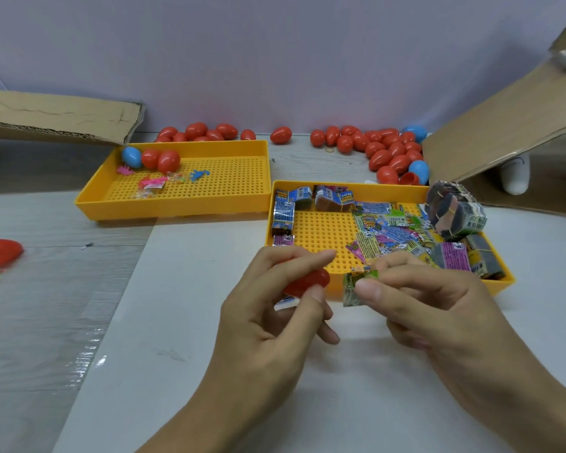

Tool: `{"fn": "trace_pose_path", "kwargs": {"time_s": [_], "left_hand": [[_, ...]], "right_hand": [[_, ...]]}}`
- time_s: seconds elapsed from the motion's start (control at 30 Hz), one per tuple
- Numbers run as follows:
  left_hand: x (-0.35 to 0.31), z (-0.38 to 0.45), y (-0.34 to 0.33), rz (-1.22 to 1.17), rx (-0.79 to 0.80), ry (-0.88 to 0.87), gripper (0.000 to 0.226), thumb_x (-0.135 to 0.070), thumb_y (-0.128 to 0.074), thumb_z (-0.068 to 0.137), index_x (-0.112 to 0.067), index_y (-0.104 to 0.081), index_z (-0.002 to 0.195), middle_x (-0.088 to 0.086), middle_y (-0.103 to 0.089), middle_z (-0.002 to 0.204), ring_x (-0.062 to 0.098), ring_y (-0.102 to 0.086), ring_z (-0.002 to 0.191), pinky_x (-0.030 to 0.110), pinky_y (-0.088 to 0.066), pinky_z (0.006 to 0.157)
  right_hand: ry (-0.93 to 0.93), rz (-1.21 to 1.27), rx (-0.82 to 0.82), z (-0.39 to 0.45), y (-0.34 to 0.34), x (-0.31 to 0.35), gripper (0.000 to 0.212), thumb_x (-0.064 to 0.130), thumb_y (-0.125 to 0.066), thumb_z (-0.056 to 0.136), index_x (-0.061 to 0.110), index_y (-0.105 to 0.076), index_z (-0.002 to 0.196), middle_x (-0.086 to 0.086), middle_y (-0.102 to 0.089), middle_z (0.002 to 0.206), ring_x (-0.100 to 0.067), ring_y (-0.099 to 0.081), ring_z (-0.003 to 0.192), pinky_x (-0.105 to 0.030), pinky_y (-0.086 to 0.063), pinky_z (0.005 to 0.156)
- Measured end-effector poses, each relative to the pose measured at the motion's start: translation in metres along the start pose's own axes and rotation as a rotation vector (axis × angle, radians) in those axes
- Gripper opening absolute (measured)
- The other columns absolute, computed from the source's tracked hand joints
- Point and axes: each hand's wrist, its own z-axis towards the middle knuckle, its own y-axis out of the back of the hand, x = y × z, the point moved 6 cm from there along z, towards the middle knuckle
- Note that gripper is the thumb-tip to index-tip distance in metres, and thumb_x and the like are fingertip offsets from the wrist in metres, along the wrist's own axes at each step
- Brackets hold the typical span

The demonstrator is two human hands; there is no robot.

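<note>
Left hand: fingers curled round a red egg shell, held over the bench at the front rim of the leaflet tray. Just beside it is a folded green leaflet, pinched by my right hand. Looks like the stuffing step: next I'd line the leaflet up with the shell's opening and push it in, still folded.

The tabletop is lit brightly and evenly; only a faint, soft shadow is cast along the far yellow tray. Glare is seen on the clear film at the left edge. The left hand, its gripped red egg, the right hand and its pinched leaflet are rendered soft. The cardboard is stretched by wide-angle distortion.
</note>
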Motion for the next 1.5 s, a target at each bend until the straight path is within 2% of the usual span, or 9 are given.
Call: {"fn": "trace_pose_path", "kwargs": {"time_s": [0.13,0.2,0.27,0.4,0.57,0.7,0.93,1.1,1.5], "left_hand": [[0.001,-0.001,0.0,-0.053,-0.013,0.043,0.033,-0.018,-0.07,0.085,-0.026,-0.069,0.117,0.005,-0.065,0.102,0.027,-0.068,0.072,0.03,-0.059,0.057],[0.001,-0.001,0.001,0.007,-0.004,0.041,0.03,-0.025,-0.071,0.082,-0.027,-0.07,0.112,0.0,-0.068,0.104,0.026,-0.07,0.084,0.031,-0.06,0.063],[0.0,-0.002,0.0,0.048,0.015,0.023,0.028,-0.024,-0.072,0.082,-0.023,-0.071,0.11,0.001,-0.068,0.108,0.026,-0.068,0.095,0.034,-0.061,0.069],[0.0,-0.001,-0.003,0.022,0.06,-0.005,0.028,-0.016,-0.073,0.081,-0.014,-0.071,0.109,0.004,-0.065,0.106,0.03,-0.066,0.095,0.035,-0.06,0.072],[0.001,-0.001,-0.004,-0.006,0.09,-0.017,0.023,-0.011,-0.074,0.079,-0.011,-0.071,0.102,0.005,-0.067,0.102,0.027,-0.067,0.095,0.037,-0.06,0.072],[0.001,-0.001,-0.002,0.031,0.044,-0.036,0.023,-0.011,-0.072,0.075,-0.017,-0.069,0.097,-0.001,-0.069,0.096,0.022,-0.067,0.09,0.022,-0.056,0.071],[-0.001,-0.002,-0.004,0.086,0.054,-0.077,0.025,-0.008,-0.071,0.075,-0.016,-0.07,0.099,-0.002,-0.066,0.094,0.022,-0.064,0.084,0.023,-0.054,0.065],[-0.002,-0.002,-0.007,0.08,0.091,-0.065,0.034,-0.01,-0.072,0.078,-0.012,-0.071,0.113,0.002,-0.065,0.104,0.024,-0.066,0.092,0.023,-0.055,0.068],[-0.004,-0.002,-0.009,0.072,0.087,-0.068,0.045,-0.014,-0.068,0.082,-0.017,-0.066,0.127,0.004,-0.064,0.105,0.025,-0.066,0.09,0.029,-0.057,0.068]], "right_hand": [[0.11,-0.045,-0.031,0.001,0.002,0.009,0.018,0.031,-0.081,0.056,0.014,-0.077,0.062,0.007,-0.053,0.06,-0.003,-0.042,0.052,-0.009,-0.034,0.049],[0.119,-0.025,-0.041,0.002,0.003,0.008,0.02,0.029,-0.08,0.056,0.011,-0.077,0.064,0.006,-0.053,0.058,-0.001,-0.043,0.05,-0.008,-0.034,0.048],[0.116,-0.032,-0.031,0.002,0.002,0.008,0.023,0.028,-0.081,0.055,0.009,-0.077,0.067,0.006,-0.053,0.057,-0.002,-0.042,0.049,-0.008,-0.033,0.047],[0.074,-0.006,0.01,0.002,0.001,0.001,0.029,0.024,-0.095,0.054,0.006,-0.076,0.067,0.007,-0.049,0.058,-0.004,-0.04,0.049,-0.009,-0.033,0.046],[0.032,0.019,0.158,0.001,-0.007,0.0,0.03,0.043,-0.084,0.064,0.015,-0.079,0.071,0.013,-0.049,0.059,-0.002,-0.037,0.048,-0.011,-0.03,0.043],[-0.028,0.01,0.131,0.0,-0.007,-0.004,0.044,0.059,-0.082,0.06,0.015,-0.072,0.059,0.009,-0.036,0.059,-0.009,-0.025,0.048,-0.014,-0.025,0.041],[-0.029,0.069,0.081,-0.001,-0.004,-0.005,0.028,0.039,-0.079,0.062,0.011,-0.078,0.069,0.007,-0.037,0.058,-0.008,-0.025,0.046,-0.017,-0.023,0.039],[0.032,0.04,0.066,0.0,-0.003,-0.005,0.035,0.042,-0.081,0.064,0.009,-0.079,0.076,0.0,-0.044,0.063,-0.006,-0.032,0.049,-0.014,-0.027,0.041],[0.173,0.013,0.103,-0.003,-0.006,0.006,0.034,0.05,-0.081,0.066,0.017,-0.08,0.076,0.009,-0.058,0.064,-0.001,-0.045,0.055,-0.006,-0.035,0.049]]}}
